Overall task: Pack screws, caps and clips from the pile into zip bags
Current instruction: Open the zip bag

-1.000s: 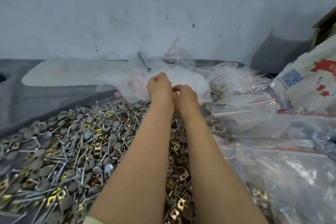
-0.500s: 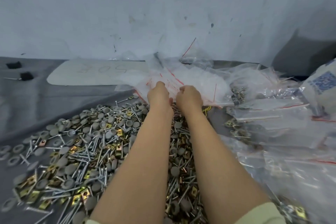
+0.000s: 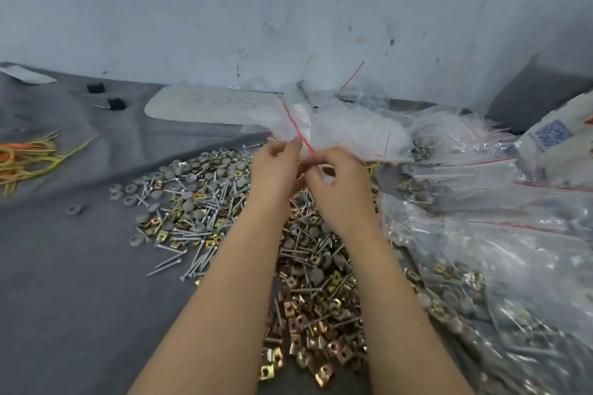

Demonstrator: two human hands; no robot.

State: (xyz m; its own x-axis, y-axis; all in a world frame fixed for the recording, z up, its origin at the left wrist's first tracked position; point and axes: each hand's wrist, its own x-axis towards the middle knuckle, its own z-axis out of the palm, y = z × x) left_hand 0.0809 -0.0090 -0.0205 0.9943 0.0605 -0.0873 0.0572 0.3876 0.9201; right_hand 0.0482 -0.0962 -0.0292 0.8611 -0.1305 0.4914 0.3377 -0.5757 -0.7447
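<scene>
- Both hands meet at the centre of the frame, above the far edge of the pile (image 3: 224, 208) of screws, grey caps and brass clips.
- The left hand (image 3: 276, 167) and right hand (image 3: 337, 183) pinch the red-striped mouth of a clear zip bag (image 3: 321, 125); the fingers (image 3: 293, 144) are curled narrow around its edge.
- The bag lies among a heap of loose clear bags (image 3: 369, 131) just behind the hands.
- The forearms cover the middle of the pile.
- Filled bags (image 3: 497, 250) crowd the right side, touching the pile.
- A white printed sack (image 3: 552, 138) sits at the right edge.
- Rubber bands (image 3: 29, 154) lie at the left edge on the grey worktop (image 3: 80, 266).
- A white sheet (image 3: 208, 104) and two black blocks (image 3: 116, 103) sit by the wall (image 3: 288, 9).
</scene>
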